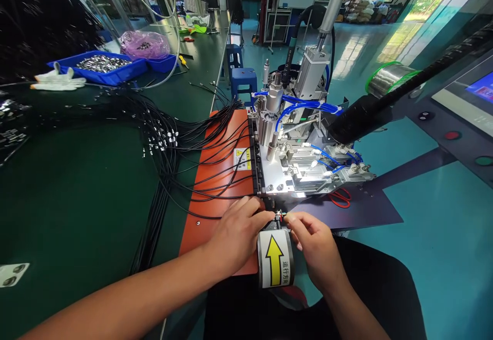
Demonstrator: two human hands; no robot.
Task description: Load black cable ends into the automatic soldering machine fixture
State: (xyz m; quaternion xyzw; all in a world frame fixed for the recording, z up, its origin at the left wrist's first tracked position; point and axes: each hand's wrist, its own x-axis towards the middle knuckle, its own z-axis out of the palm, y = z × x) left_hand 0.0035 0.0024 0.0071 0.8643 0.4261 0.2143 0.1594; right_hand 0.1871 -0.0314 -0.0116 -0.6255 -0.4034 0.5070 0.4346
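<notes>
My left hand (pixel 241 232) is closed at the front end of the machine track, over the end of a black cable (pixel 206 217) that runs in under it. Its thumb and index finger point at a small clamp (pixel 278 219), where thin coloured wires (pixel 283 216) stick out. On the other side of the clamp, my right hand (pixel 316 242) pinches those wires between thumb and index finger. Right below both hands sits a round drum with a yellow arrow label (pixel 275 260). More black cables (pixel 227 163) lie across the orange plate (pixel 215 178), their ends along the track.
A metal machine (pixel 296 139) with blue air tubes stands ahead, with a solder spool (pixel 391 79) and black hose (pixel 408 83) at right. Red-handled scissors (pixel 341 197) lie below it. Blue trays (pixel 103 75), a white glove (pixel 57 79) and cable bundles (pixel 162 145) occupy the green table (pixel 84 191).
</notes>
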